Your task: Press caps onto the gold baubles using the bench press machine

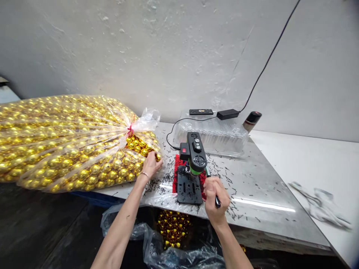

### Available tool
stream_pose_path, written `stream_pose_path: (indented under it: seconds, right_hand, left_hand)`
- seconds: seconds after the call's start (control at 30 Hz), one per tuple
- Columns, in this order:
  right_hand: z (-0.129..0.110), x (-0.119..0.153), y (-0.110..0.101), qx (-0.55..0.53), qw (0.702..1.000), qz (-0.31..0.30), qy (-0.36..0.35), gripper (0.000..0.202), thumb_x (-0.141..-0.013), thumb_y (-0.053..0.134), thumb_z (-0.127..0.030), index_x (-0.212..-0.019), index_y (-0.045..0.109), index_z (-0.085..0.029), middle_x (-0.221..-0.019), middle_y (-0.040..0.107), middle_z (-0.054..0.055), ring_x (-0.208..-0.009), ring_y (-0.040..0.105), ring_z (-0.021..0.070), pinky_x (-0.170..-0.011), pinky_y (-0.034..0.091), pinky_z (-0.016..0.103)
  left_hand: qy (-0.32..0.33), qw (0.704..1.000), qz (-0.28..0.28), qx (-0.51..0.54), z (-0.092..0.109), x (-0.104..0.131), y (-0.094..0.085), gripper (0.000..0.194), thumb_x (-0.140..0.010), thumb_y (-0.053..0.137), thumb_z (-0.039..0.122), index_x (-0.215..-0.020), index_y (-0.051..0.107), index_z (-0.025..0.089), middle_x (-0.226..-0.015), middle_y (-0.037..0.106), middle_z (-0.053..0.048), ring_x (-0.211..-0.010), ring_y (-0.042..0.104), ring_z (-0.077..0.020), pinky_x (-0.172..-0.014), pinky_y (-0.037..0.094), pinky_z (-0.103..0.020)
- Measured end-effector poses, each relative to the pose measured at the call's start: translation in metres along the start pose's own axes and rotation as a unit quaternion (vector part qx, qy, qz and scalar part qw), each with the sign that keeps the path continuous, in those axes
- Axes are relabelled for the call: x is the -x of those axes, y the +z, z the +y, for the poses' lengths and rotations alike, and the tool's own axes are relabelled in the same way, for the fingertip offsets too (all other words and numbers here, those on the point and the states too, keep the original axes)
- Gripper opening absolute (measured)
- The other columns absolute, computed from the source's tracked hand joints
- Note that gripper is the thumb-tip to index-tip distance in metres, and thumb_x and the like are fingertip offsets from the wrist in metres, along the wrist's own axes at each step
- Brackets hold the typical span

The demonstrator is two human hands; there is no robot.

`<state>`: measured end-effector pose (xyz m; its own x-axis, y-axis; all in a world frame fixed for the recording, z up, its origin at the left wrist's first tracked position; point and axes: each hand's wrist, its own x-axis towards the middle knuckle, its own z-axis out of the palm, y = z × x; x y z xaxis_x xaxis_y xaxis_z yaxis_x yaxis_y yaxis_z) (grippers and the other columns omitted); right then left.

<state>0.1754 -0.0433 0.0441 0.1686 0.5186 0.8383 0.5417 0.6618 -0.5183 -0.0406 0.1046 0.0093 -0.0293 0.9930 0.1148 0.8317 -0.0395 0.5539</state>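
Note:
My left hand (152, 164) is at the torn opening of a large clear bag of gold balls (84, 149), its fingers closed on a gold ball at the edge. My right hand (217, 198) is wrapped round a black-handled tool (217, 202), whose greenish shaft points up beside the machine. Between my hands stands a small black machine (197, 149) with a red switch and a black slotted base plate (189, 192), over a red mat (175, 173). Black bristly material sits under its head.
Black bits litter the metal table (252, 179). Behind the machine are clear plastic trays (210, 134), a black adapter (228, 114) and a spray can (251, 121). White gloves (322, 205) lie right. Below the edge, an open bag holds gold balls (174, 228).

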Motion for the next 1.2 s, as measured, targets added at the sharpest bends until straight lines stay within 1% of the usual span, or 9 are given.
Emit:
stream_pose_path:
  seconds: [0.07, 0.2, 0.3, 0.4, 0.53, 0.7, 0.87, 1.03, 1.2]
  right_hand:
    - [0.001, 0.0, 0.0, -0.002, 1.0, -0.005, -0.003, 0.024, -0.09, 0.042, -0.004, -0.072, 0.046, -0.02, -0.068, 0.049, -0.001, -0.063, 0.049, 0.0124, -0.056, 0.038, 0.027]
    - [0.002, 0.003, 0.0, -0.003, 1.0, -0.004, 0.005, 0.023, -0.09, 0.042, -0.004, -0.074, 0.047, -0.02, -0.068, 0.049, -0.001, -0.063, 0.048, 0.0122, -0.056, 0.037, 0.027]
    - [0.003, 0.005, 0.001, 0.0, 1.0, 0.005, 0.019, 0.024, -0.091, 0.042, -0.007, -0.071, 0.046, -0.02, -0.068, 0.05, 0.0, -0.063, 0.049, 0.0127, -0.057, 0.037, 0.028]
    - [0.003, 0.005, 0.001, 0.002, 1.0, 0.005, 0.018, 0.024, -0.091, 0.042, -0.007, -0.071, 0.046, -0.02, -0.069, 0.05, 0.0, -0.064, 0.049, 0.0127, -0.057, 0.038, 0.028]
    - [0.0, 0.003, -0.001, 0.008, 1.0, -0.013, 0.006, 0.024, -0.091, 0.041, -0.005, -0.072, 0.046, -0.02, -0.069, 0.05, 0.0, -0.065, 0.049, 0.0121, -0.057, 0.038, 0.027]
    - [-0.001, 0.001, -0.003, 0.027, 0.999, -0.028, 0.003, 0.027, -0.091, 0.04, -0.004, -0.07, 0.044, -0.021, -0.069, 0.049, 0.0, -0.065, 0.049, 0.012, -0.057, 0.039, 0.027]
    - [-0.001, 0.002, -0.003, 0.028, 0.999, -0.026, -0.007, 0.027, -0.09, 0.041, -0.003, -0.07, 0.044, -0.021, -0.069, 0.05, 0.0, -0.066, 0.05, 0.0122, -0.058, 0.04, 0.027]
    - [-0.001, 0.002, -0.004, 0.029, 0.999, -0.028, -0.004, 0.027, -0.09, 0.04, -0.004, -0.07, 0.046, -0.021, -0.068, 0.051, 0.0, -0.067, 0.052, 0.0133, -0.057, 0.04, 0.027]
    - [0.003, 0.006, -0.005, 0.025, 0.999, -0.031, -0.009, 0.025, -0.09, 0.041, -0.005, -0.071, 0.047, -0.021, -0.068, 0.051, 0.001, -0.066, 0.052, 0.0134, -0.057, 0.041, 0.027]
  left_hand:
    - [-0.031, 0.976, 0.01, 0.214, -0.006, 0.007, -0.009, 0.039, -0.082, 0.066, 0.031, -0.116, 0.06, 0.013, -0.1, 0.068, -0.01, -0.085, 0.066, -0.0206, -0.077, 0.054, -0.033]
    - [-0.138, 0.788, -0.034, 0.599, -0.013, 0.036, -0.022, 0.035, -0.074, 0.076, 0.019, -0.107, 0.065, 0.016, -0.091, 0.071, -0.003, -0.077, 0.068, -0.0121, -0.075, 0.056, -0.023]
    - [-0.201, 0.689, -0.093, 0.691, -0.007, 0.062, -0.022, 0.024, -0.077, 0.072, 0.012, -0.101, 0.068, 0.014, -0.095, 0.073, -0.006, -0.085, 0.071, -0.0134, -0.078, 0.057, -0.021]
    - [-0.242, 0.651, -0.13, 0.708, 0.004, 0.079, -0.01, 0.02, -0.083, 0.068, 0.016, -0.103, 0.069, 0.013, -0.098, 0.075, -0.009, -0.091, 0.072, -0.0163, -0.081, 0.058, -0.024]
    - [-0.231, 0.694, -0.159, 0.663, 0.02, 0.088, 0.025, 0.033, -0.076, 0.077, 0.022, -0.108, 0.071, 0.016, -0.098, 0.076, -0.007, -0.082, 0.072, -0.0151, -0.077, 0.058, -0.025]
    - [-0.142, 0.835, -0.118, 0.519, 0.036, 0.096, 0.074, 0.043, -0.067, 0.082, 0.033, -0.104, 0.073, 0.015, -0.098, 0.076, -0.008, -0.085, 0.07, -0.0192, -0.078, 0.056, -0.03]
    - [0.014, 0.95, -0.045, 0.31, 0.04, 0.105, 0.087, 0.037, -0.078, 0.071, 0.032, -0.112, 0.071, 0.017, -0.101, 0.075, -0.009, -0.093, 0.068, -0.0249, -0.089, 0.052, -0.041]
    - [0.155, 0.97, -0.004, 0.19, 0.044, 0.107, 0.088, 0.032, -0.081, 0.069, 0.028, -0.112, 0.07, 0.019, -0.112, 0.072, -0.011, -0.104, 0.066, -0.027, -0.094, 0.05, -0.043]
    - [0.175, 0.968, 0.01, 0.182, 0.044, 0.105, 0.098, 0.03, -0.083, 0.069, 0.032, -0.11, 0.07, 0.02, -0.111, 0.072, -0.01, -0.103, 0.066, -0.0262, -0.095, 0.049, -0.044]
